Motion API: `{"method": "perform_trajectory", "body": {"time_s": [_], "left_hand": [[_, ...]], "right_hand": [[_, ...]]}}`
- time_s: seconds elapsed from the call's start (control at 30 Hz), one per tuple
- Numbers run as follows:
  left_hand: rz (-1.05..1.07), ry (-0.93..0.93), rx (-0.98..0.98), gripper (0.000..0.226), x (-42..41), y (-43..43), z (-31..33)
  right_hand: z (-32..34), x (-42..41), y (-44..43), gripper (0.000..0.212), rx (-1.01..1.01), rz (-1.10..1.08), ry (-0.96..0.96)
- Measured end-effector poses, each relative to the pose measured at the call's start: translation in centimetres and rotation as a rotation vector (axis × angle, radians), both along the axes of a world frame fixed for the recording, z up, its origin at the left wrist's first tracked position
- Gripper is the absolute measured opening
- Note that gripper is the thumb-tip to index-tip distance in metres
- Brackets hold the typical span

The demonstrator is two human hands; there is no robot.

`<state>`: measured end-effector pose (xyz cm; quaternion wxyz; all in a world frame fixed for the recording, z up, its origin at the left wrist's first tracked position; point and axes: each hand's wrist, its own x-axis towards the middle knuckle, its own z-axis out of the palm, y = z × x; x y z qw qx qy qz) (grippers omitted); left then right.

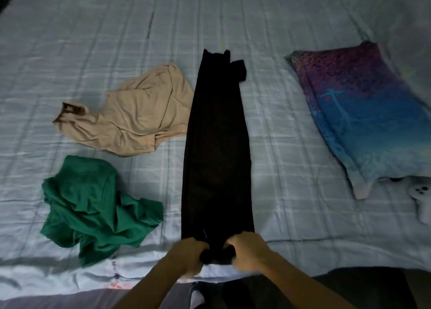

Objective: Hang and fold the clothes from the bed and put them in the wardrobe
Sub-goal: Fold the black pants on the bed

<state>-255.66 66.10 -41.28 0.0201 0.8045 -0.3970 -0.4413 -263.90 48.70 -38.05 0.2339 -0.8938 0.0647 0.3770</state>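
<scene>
Both hands are on it: the left hand (pixel 190 255) and right hand (pixel 247 248) each have fingers curled round the near end of the black garment (pixel 217 145), which runs straight away from the bed's (pixel 291 145) near edge toward its far edge, so the fold likely goes forward.

Matt black cloth (pixel 217 145); seemingly quilted bedcover (pixel 279 122)
</scene>
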Motion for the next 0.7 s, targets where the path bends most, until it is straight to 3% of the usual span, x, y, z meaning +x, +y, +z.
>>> {"method": "perform_trajectory", "body": {"time_s": [0.1,0.17,0.27,0.37,0.47,0.6,0.7], "left_hand": [[0.028,0.22,0.028,0.002,-0.2,-0.1,3.3],[0.086,0.156,-0.009,0.012,1.5,-0.9,5.2],[0.253,-0.083,-0.175,0.034,5.1,-2.3,7.7],[0.392,-0.465,-0.443,0.047,7.9,-3.3,7.8],[0.41,-0.558,-0.484,0.046,8.1,-3.7,5.6],[0.218,-0.475,-0.332,0.051,5.3,-2.8,0.6],[0.127,-0.435,-0.182,0.08,3.3,-2.3,-3.4]], "right_hand": [[4.0,-0.1,-1.0,0.048,0.083,-0.039,0.23],[5.5,1.6,-2.2,0.047,0.009,-0.092,0.188],[6.4,4.9,-3.9,0.045,-0.107,-0.21,-0.065],[5.7,6.7,-5.0,0.048,-0.294,-0.384,-0.5],[2.9,6.7,-5.1,0.054,-0.349,-0.312,-0.709],[-1.5,4.9,-3.3,0.054,-0.234,-0.104,-0.634],[-4.6,3.3,-2.0,0.07,-0.227,0.0,-0.383]]}}
